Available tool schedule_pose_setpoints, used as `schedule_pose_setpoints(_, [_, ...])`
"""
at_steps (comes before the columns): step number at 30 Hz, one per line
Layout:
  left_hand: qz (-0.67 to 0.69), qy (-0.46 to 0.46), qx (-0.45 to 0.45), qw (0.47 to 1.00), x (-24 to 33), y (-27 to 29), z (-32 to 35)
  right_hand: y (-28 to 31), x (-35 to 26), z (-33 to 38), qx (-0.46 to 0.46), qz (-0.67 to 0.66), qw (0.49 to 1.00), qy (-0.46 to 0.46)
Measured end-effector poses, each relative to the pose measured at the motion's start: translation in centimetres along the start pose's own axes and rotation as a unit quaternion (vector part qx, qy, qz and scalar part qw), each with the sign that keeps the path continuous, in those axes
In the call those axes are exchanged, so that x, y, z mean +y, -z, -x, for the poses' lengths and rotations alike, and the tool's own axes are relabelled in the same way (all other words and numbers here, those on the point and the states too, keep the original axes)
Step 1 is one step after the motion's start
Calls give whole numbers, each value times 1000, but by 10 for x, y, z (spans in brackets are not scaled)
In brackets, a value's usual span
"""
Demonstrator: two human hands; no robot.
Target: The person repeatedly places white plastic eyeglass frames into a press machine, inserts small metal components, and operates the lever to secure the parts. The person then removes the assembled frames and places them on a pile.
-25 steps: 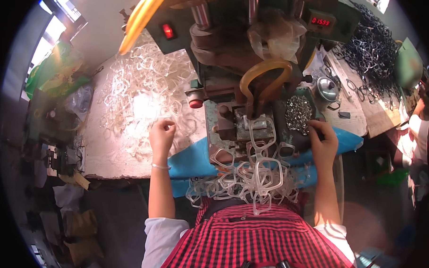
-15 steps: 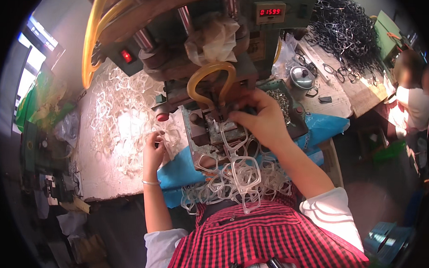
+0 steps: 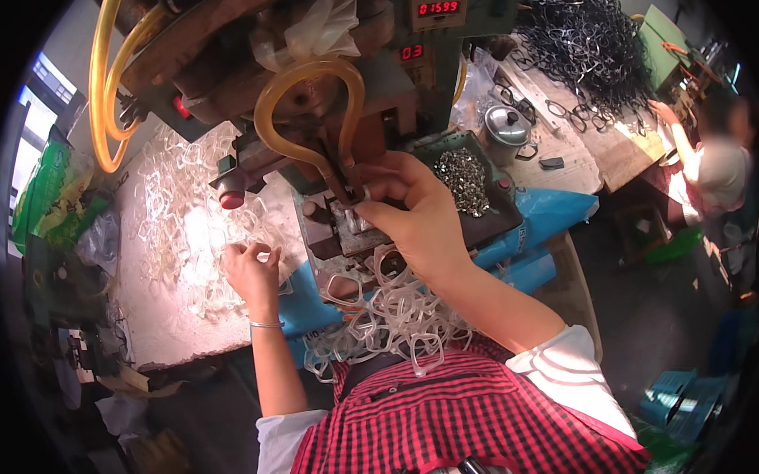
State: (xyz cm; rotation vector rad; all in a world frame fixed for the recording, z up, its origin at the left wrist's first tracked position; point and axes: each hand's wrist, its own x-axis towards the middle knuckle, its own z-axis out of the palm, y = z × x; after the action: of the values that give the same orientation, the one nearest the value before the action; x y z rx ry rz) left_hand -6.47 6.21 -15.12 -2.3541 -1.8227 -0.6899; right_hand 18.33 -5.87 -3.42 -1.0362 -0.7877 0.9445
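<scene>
The right hand [image 3: 414, 217] has its fingers [image 3: 372, 212] pinched on a small piece at the fixture [image 3: 346, 223] of the press machine [image 3: 317, 109], right under the looped amber hose [image 3: 304, 109]; the piece itself is too small to make out. The left hand [image 3: 251, 270] has its fingers [image 3: 238, 250] closed on a clear plastic frame [image 3: 270, 257] at the edge of the heap of clear frames [image 3: 179, 222] on the desk [image 3: 155, 329]. More clear frames [image 3: 393, 317] lie piled by the person's lap. A tray of small metal parts [image 3: 465, 177] sits just right of the right hand.
</scene>
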Motion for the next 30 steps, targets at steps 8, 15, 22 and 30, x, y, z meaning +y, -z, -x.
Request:
schedule_pose_setpoints(8, [366,49,38,929,29,71,8,98,13,4,83,590,763,250])
schedule_pose_setpoints(15, [347,-468,63,811,109,129,24,138,53,-14,115,631,720,267])
schedule_pose_setpoints(22, [357,-579,74,730,133,96,8,136,45,-17,143,588,773,191])
schedule_pose_setpoints(30, [337,-521,67,781,127,91,24,129,54,-15,171,488,831,206])
